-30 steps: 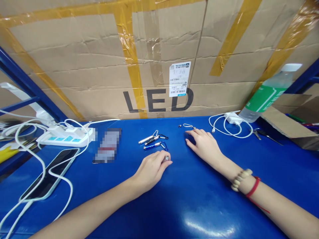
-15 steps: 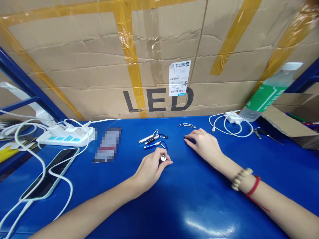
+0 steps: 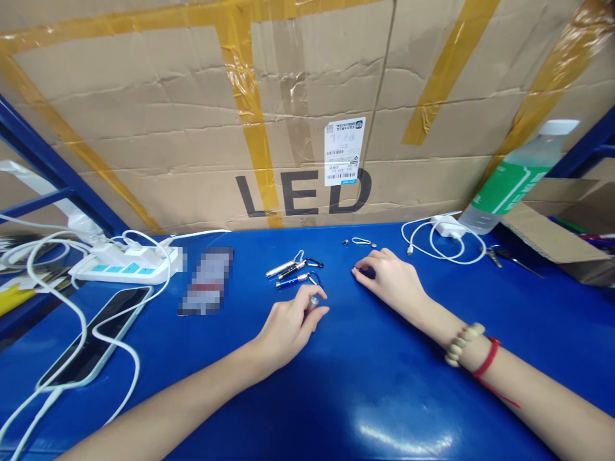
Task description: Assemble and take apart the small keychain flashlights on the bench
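Observation:
My left hand (image 3: 291,323) is closed around a small silver metal tube (image 3: 313,302), which looks like a mini flashlight body; only its end shows between thumb and fingers. Just beyond it lie three keychain flashlights with carabiner clips: a silver one (image 3: 280,269), a black one (image 3: 294,269) and a blue one (image 3: 291,282). My right hand (image 3: 389,275) rests on the table with fingertips pinched together; a dark bit shows at the tips, too small to name. Behind that hand are a loose silver carabiner (image 3: 360,241), a small round disc (image 3: 373,246) and a tiny metal piece (image 3: 344,242).
A phone (image 3: 96,336) and a white power strip (image 3: 129,266) with cables lie at left, beside a blurred-out flat object (image 3: 206,282). At right are a charger (image 3: 446,225) with its cable, a bottle (image 3: 521,176) and keys (image 3: 494,256). A large cardboard box (image 3: 192,128) stands behind.
The tube in my left hand has tilted, so its open end no longer faces me. My right hand stays nearly in place, fingertips still pinched. The view shifts slightly.

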Motion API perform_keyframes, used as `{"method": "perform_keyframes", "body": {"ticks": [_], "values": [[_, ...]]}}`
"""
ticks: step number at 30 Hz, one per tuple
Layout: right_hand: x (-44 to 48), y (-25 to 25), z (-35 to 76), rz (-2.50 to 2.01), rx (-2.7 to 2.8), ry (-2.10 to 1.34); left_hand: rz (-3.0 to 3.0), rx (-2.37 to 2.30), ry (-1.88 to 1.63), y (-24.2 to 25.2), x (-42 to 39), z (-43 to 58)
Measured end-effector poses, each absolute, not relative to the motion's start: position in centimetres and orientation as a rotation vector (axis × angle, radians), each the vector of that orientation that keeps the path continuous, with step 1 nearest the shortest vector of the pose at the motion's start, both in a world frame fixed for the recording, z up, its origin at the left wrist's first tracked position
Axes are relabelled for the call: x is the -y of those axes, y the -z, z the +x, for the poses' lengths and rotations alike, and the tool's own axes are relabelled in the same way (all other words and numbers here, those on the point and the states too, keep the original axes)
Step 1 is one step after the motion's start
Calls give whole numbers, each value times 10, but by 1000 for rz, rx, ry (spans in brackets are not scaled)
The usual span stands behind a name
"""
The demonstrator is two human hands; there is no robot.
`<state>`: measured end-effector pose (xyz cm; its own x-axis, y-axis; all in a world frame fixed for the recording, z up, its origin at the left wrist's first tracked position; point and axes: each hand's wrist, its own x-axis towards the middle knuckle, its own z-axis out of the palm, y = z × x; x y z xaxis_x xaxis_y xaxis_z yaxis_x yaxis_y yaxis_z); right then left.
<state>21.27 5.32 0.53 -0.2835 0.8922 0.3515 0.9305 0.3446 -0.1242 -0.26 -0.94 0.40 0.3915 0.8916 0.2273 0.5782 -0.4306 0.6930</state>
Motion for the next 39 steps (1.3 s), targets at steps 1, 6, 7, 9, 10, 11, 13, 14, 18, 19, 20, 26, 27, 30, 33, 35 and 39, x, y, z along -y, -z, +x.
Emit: {"method": "perform_keyframes", "body": {"ticks": [1,6,7,9,10,11,13,14,18,19,20,26,27,30,33,35,39], "values": [[-53,-6,212,-1614,2240,121,2147,-1258,-802,-4,10,-3],[-49,-10,207,-1507,2143,-51,2192,-1255,-787,-7,10,-2],[-46,-11,204,-1437,2129,-105,2185,-1259,-777,-8,10,-2],[-38,-13,198,-1238,2125,-228,2164,-1251,-759,-7,10,-2],[-33,-14,195,-1123,2124,-284,2155,-1236,-755,-6,10,-3],[-27,-15,191,-1024,2128,-343,2149,-1214,-761,-5,9,-3],[-16,-16,184,-867,2121,-433,2140,-1168,-797,-1,8,-4],[-11,-17,181,-816,2105,-463,2128,-1153,-824,1,8,-4],[-4,-17,176,-736,2084,-538,2066,-1126,-899,6,8,-4],[-5,-16,176,-735,2085,-558,2058,-1117,-899,6,8,-4],[-6,-16,177,-737,2085,-576,2053,-1110,-894,6,8,-4],[-9,-16,176,-666,2081,-618,2098,-1093,-889,5,9,-4],[-8,-17,175,-655,2085,-624,2108,-1094,-888,5,9,-4],[-7,-16,174,-639,2089,-639,2123,-1108,-874,4,9,-4],[-7,-15,174,-608,2090,-633,2127,-1126,-874,3,9,-4],[-7,-15,175,-580,2095,-616,2136,-1135,-880,3,9,-4],[-7,-14,176,-558,2111,-597,2163,-1131,-894,2,9,-4]]}}
